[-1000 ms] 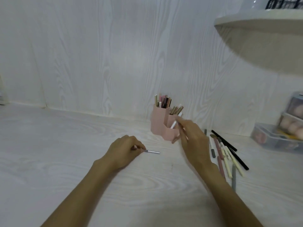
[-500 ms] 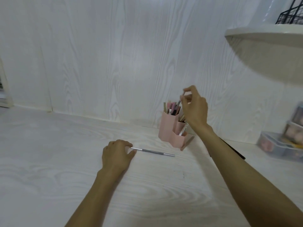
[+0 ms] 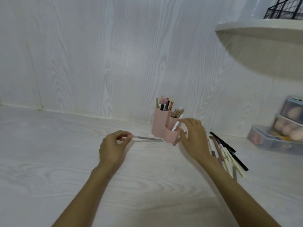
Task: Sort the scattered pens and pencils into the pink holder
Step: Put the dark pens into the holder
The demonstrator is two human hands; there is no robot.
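The pink holder (image 3: pixel 159 123) stands near the back wall, its stepped compartments filled with several pens and pencils. A white marker (image 3: pixel 175 125) leans in its lowest front compartment. My left hand (image 3: pixel 113 147) pinches the end of a thin grey pen (image 3: pixel 148 138) that lies on the table and points toward the holder. My right hand (image 3: pixel 194 138) hovers just right of the holder with fingers spread and nothing in it. Several loose pens and pencils (image 3: pixel 225 153), black, cream and pinkish, lie scattered to the right, partly hidden by my right forearm.
Stacked clear plastic boxes (image 3: pixel 277 136) with rounded pinkish items sit at the far right. A curved white shelf (image 3: pixel 262 30) with a black wire basket (image 3: pixel 285 9) overhangs the upper right. The white wood-grain table (image 3: pixel 49 161) meets the wall behind the holder.
My right hand has come down from above the holder's tall compartment and is now empty beside the holder. My left hand now pinches the grey pen's end.
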